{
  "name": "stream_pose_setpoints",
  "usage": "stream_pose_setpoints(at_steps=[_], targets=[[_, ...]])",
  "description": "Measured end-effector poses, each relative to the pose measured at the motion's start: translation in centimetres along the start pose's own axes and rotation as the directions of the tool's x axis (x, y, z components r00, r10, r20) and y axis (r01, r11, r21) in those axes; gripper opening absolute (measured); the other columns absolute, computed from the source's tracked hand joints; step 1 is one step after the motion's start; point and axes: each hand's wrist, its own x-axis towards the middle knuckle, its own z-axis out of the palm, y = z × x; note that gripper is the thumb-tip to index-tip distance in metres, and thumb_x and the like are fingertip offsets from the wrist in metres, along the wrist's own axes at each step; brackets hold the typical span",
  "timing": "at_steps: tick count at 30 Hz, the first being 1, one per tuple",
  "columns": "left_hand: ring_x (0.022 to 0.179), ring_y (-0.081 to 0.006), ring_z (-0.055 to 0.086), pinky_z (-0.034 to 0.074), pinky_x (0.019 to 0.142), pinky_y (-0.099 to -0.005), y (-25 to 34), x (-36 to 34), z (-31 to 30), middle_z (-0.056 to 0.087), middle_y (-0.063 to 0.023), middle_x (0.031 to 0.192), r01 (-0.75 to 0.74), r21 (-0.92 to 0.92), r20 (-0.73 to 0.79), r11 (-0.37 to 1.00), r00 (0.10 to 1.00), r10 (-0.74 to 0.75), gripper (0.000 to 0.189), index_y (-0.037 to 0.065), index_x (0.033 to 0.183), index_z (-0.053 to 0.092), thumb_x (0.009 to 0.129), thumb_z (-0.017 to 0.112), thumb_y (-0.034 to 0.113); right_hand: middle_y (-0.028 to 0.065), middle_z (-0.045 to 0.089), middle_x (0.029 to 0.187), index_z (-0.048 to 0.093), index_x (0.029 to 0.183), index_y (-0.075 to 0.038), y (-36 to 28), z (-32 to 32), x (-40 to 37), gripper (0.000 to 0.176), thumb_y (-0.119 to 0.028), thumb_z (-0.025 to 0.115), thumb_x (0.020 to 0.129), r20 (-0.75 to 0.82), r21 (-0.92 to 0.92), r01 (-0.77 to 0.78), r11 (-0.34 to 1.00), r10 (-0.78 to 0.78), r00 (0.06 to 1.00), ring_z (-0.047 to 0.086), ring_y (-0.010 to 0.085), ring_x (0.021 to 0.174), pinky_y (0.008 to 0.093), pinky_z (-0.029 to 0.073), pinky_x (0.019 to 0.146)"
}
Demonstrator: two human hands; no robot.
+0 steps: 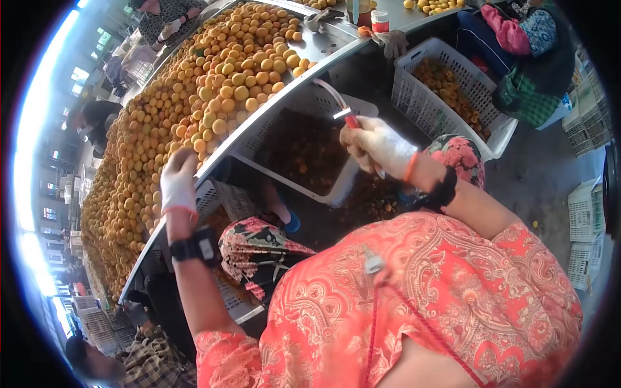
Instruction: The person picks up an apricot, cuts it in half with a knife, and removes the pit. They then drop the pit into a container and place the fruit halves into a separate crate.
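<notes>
My right hand (378, 143), in a white glove, is closed round the red handle of a curved metal tool (339, 103), which points up and left above a white crate. At the edge of a metal table, my left hand (179, 181), also gloved, rests against a large heap of orange-yellow fruit (226, 77). Its fingers are bent over and their tips are blurred, so whether a fruit is in them is hidden. Below the table edge, the white crate (336, 194) holds dark, reddish-brown pieces.
A second white crate (404, 84) with cut fruit stands at the right, beside a seated person (537, 64). Grey gloves (393, 44) and a red-labelled jar (380, 22) lie on the table's far part. Another person (149, 355) is at the lower left. Crates (585, 207) are stacked far right.
</notes>
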Motion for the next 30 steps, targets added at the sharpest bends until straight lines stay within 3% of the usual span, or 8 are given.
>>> stream_pose_setpoints(at_steps=[5, 9, 11, 13, 18, 23, 26, 30], targets=[[0.1, -0.0365, 0.067, 0.052, 0.086, -0.0433, -3.5, 9.2, 7.2, 0.069, -0.0215, 0.111, -0.109, 0.682, -0.001, 0.723, 0.989, 0.151, 0.053, 0.012, 0.131, 0.06, 0.085, 0.063, 0.039, -0.0012, 0.048, 0.064, 0.055, 0.095, -0.008, 2.0, -1.2, 1.7, 0.014, -0.022, 0.058, 0.095, -0.084, -0.121, -0.148, 0.982, 0.139, 0.987, 0.04, 0.0089, 0.043, 0.027, 0.031, 0.04], [0.101, -0.0401, 0.067, 0.052, 0.088, -0.046, -6.0, 13.6, 11.4, 0.069, -0.0233, 0.108, -0.059, 0.768, -0.021, 0.637, 0.993, 0.118, 0.038, 0.015, 0.118, 0.063, 0.084, 0.063, 0.031, -0.0024, 0.049, 0.065, 0.056, 0.095, -0.008, 2.4, -1.3, 2.9, 0.016, -0.024, 0.059, 0.096, -0.106, -0.195, -0.165, 0.967, 0.146, 0.984, 0.042, 0.0084, 0.047, 0.0265, 0.033, 0.043], [0.1, -0.0398, 0.067, 0.053, 0.088, -0.0454, -6.9, 14.4, 10.4, 0.069, -0.0223, 0.107, -0.111, 0.612, 0.017, 0.783, 0.992, 0.127, 0.035, 0.015, 0.118, 0.063, 0.084, 0.064, 0.025, -0.0028, 0.051, 0.068, 0.059, 0.097, -0.007, 1.9, -1.2, 3.0, 0.018, -0.025, 0.059, 0.096, -0.093, -0.189, -0.091, 0.978, 0.074, 0.993, 0.046, 0.0067, 0.055, 0.0243, 0.036, 0.05], [0.08, -0.0197, 0.067, 0.054, 0.067, -0.0317, -7.0, 13.6, 10.2, 0.069, -0.0111, 0.091, -0.049, 0.085, -0.002, 0.995, 0.999, 0.049, 0.04, 0.012, 0.12, 0.062, 0.08, 0.065, 0.009, -0.0026, 0.053, 0.071, 0.06, 0.098, -0.007, 1.5, -1.3, 3.1, 0.018, -0.025, 0.06, 0.096, -0.065, -0.177, -0.03, 0.984, 0.019, 0.998, 0.048, 0.0059, 0.061, 0.0236, 0.038, 0.054], [0.066, -0.0129, 0.053, 0.043, 0.057, -0.021, 1.7, 2.4, 9.7, 0.056, -0.0077, 0.091, 0.051, -0.761, 0.212, 0.647, 0.962, 0.174, 0.065, 0.0, 0.141, 0.043, 0.078, 0.06, -0.006, 0.0011, 0.062, 0.081, 0.062, 0.102, -0.004, 0.6, 1.2, 2.2, 0.017, -0.02, 0.059, 0.099, 0.064, -0.409, 0.262, 0.874, -0.259, 0.964, 0.057, 0.0082, 0.074, 0.0256, 0.047, 0.066], [0.083, -0.0194, 0.059, 0.048, 0.069, -0.0286, 5.4, -5.2, 10.5, 0.059, -0.0115, 0.103, 0.114, -0.887, 0.254, 0.448, 0.93, 0.266, 0.065, -0.002, 0.138, 0.048, 0.074, 0.064, -0.003, 0.008, 0.067, 0.083, 0.059, 0.106, -0.001, -0.3, 4.7, 0.4, 0.016, -0.014, 0.055, 0.1, 0.196, -0.412, 0.596, 0.689, -0.572, 0.796, 0.063, 0.0148, 0.072, 0.0309, 0.051, 0.065], [0.091, -0.0215, 0.061, 0.049, 0.073, -0.0276, 7.3, -8.2, 10.4, 0.06, -0.0157, 0.118, 0.154, -0.954, 0.233, 0.257, 0.92, 0.314, 0.066, -0.002, 0.139, 0.047, 0.075, 0.065, -0.002, 0.0214, 0.068, 0.085, 0.059, 0.102, 0.0, -0.6, 5.8, -1.1, 0.02, -0.018, 0.064, 0.096, 0.249, -0.485, 0.675, 0.556, -0.653, 0.716, 0.069, 0.0373, 0.082, 0.039, 0.053, 0.066], [0.088, -0.0208, 0.061, 0.05, 0.072, -0.0276, 9.4, -11.0, 10.2, 0.059, -0.015, 0.116, 0.025, -0.914, 0.144, 0.404, 0.953, 0.267, 0.066, -0.003, 0.139, 0.046, 0.076, 0.064, -0.001, 0.0128, 0.066, 0.089, 0.055, 0.104, 0.001, -2.0, 7.0, -4.3, 0.013, -0.011, 0.058, 0.099, 0.246, -0.514, 0.568, 0.643, -0.524, 0.815, 0.065, 0.0153, 0.082, 0.0318, 0.051, 0.069]])
